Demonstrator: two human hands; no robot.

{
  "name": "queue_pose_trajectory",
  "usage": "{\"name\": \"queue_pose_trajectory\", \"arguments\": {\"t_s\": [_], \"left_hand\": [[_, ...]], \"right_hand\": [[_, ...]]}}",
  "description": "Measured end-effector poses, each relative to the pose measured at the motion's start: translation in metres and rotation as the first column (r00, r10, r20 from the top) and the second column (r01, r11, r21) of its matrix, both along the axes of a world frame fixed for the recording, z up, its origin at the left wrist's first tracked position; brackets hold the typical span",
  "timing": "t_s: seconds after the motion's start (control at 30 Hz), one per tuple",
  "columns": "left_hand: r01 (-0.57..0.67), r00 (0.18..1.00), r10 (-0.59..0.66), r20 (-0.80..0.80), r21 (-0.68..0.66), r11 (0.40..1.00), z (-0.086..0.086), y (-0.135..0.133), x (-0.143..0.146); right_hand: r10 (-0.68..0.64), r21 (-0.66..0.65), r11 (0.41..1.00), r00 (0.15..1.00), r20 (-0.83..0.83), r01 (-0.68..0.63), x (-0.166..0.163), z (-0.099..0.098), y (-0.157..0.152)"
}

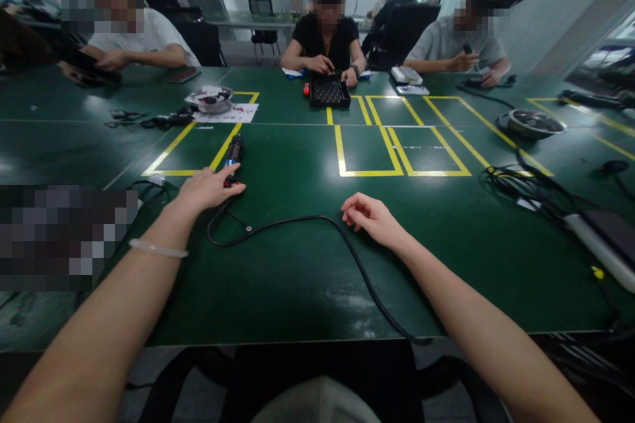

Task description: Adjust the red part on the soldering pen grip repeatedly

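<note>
My left hand (207, 189) lies flat on the green table (297, 264), fingers stretched toward the near end of a black corded tool (233, 153), fingertips touching it. A pale bracelet sits on that wrist. The tool's black cable (317, 219) curls across the table and runs off the near edge. My right hand (370, 215) hovers just right of the cable, fingers loosely curled, holding nothing.
Yellow tape rectangles (377, 149) mark the table. Three people sit along the far side; the middle one works over a black tray (329, 91). A round metal part on paper (211, 99), another round part (532, 123), tangled cables and a power strip (595, 244) lie at the right.
</note>
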State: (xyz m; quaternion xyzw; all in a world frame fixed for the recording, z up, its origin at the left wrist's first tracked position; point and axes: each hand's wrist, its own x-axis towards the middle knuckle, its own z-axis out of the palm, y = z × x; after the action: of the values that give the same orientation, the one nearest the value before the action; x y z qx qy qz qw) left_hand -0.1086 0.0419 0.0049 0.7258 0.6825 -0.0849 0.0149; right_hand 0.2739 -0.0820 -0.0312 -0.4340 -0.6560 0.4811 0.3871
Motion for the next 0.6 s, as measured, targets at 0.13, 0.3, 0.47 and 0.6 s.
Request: {"name": "queue_pose_trajectory", "arguments": {"t_s": [0.13, 0.3, 0.47, 0.6], "left_hand": [[0.016, 1.000, -0.015, -0.014, 0.078, 0.997, 0.000, 0.016, -0.027], [-0.062, 0.998, 0.064, -0.023, 0.081, 0.995, -0.003, 0.029, -0.038], [-0.097, 0.995, 0.099, -0.013, 0.114, 0.989, -0.008, 0.027, -0.035], [-0.105, 0.994, 0.105, 0.001, 0.113, 0.988, -0.007, 0.027, -0.031]], "right_hand": [[0.009, -0.008, 1.000, 1.000, 0.010, -0.009, 0.000, -0.001, 0.000], [0.025, -0.011, 1.000, 0.999, 0.024, -0.025, 0.000, -0.002, 0.000], [0.037, -0.021, 0.999, 0.999, 0.039, -0.036, -0.001, -0.001, -0.001], [0.039, -0.025, 0.999, 0.998, 0.040, -0.038, -0.001, -0.001, -0.001]]}}
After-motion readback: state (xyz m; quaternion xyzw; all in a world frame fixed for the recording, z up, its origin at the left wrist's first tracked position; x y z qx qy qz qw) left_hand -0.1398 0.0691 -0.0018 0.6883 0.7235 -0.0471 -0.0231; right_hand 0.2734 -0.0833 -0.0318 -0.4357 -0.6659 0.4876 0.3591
